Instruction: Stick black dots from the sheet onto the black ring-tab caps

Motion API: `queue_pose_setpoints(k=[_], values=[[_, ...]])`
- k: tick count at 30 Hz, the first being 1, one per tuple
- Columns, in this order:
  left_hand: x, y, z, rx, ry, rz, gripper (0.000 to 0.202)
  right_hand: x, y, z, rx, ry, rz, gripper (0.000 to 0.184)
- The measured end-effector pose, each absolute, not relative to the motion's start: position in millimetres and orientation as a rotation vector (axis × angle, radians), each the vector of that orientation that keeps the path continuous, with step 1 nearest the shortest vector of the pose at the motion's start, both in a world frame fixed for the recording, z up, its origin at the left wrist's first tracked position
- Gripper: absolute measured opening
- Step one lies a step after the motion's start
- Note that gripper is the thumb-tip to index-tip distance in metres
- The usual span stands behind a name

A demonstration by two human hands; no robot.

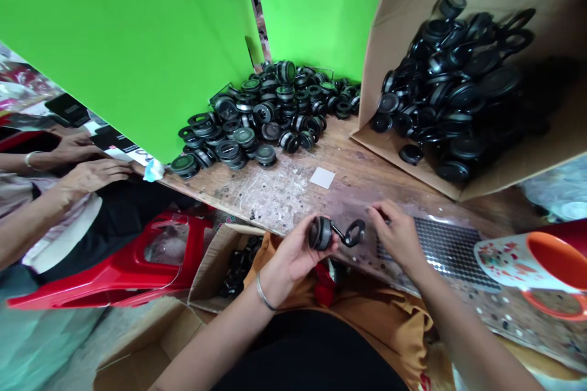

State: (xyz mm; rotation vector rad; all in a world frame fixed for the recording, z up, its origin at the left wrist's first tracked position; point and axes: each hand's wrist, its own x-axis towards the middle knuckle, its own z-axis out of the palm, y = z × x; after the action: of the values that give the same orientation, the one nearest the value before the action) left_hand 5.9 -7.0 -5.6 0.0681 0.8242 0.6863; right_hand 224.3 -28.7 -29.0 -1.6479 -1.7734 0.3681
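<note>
My left hand (300, 247) is closed around a black round piece with a ribbed rim (322, 233). From it a short arm reaches right to a flat black ring (354, 233). My right hand (398, 233) hovers just right of that ring, apart from it. Its thumb and forefinger are pinched together; a small dark bit may show at the tips, too small to name. Under and beyond my right wrist lies a dark sheet with rows of small shiny dots (452, 250). A white square (322, 178) rests on the wooden table (284, 186).
A heap of similar black round pieces (245, 134) lies against green panels (137, 43). More fill a tipped cardboard box (408, 180) at right. An orange-and-white mug (509, 259) lies on its side. At left are another person's hands (94, 174) and a red chair (132, 263).
</note>
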Motion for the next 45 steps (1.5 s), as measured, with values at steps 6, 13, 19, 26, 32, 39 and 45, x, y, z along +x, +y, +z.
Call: queue_pose_setpoints(k=[6, 13, 19, 26, 32, 39, 45], values=[[4, 0, -6, 0.140, 0.939, 0.736, 0.026, 260, 0, -57, -1.996, -1.782, 0.319, 0.015], [17, -10, -13, 0.392, 1.021, 0.911, 0.043, 260, 13, -51, -2.108, -1.931, 0.360, 0.016], [20, -12, -12, 0.485, 1.051, 1.009, 0.050, 251, 11, -48, -2.139, -2.003, 0.233, 0.012], [19, -14, -9, 0.522, 1.129, 1.110, 0.049, 219, -20, -34, -1.705, -1.853, -0.057, 0.009], [23, -19, -8, 0.599, 1.131, 1.131, 0.048, 178, -47, -17, -1.313, -1.972, 0.000, 0.005], [26, -24, -5, 0.659, 1.110, 1.119, 0.047, 172, -48, -20, -1.420, -2.036, 0.027, 0.005], [26, -25, -9, 0.647, 1.130, 1.117, 0.047, 170, -45, -14, -1.507, -2.081, 0.066, 0.005]])
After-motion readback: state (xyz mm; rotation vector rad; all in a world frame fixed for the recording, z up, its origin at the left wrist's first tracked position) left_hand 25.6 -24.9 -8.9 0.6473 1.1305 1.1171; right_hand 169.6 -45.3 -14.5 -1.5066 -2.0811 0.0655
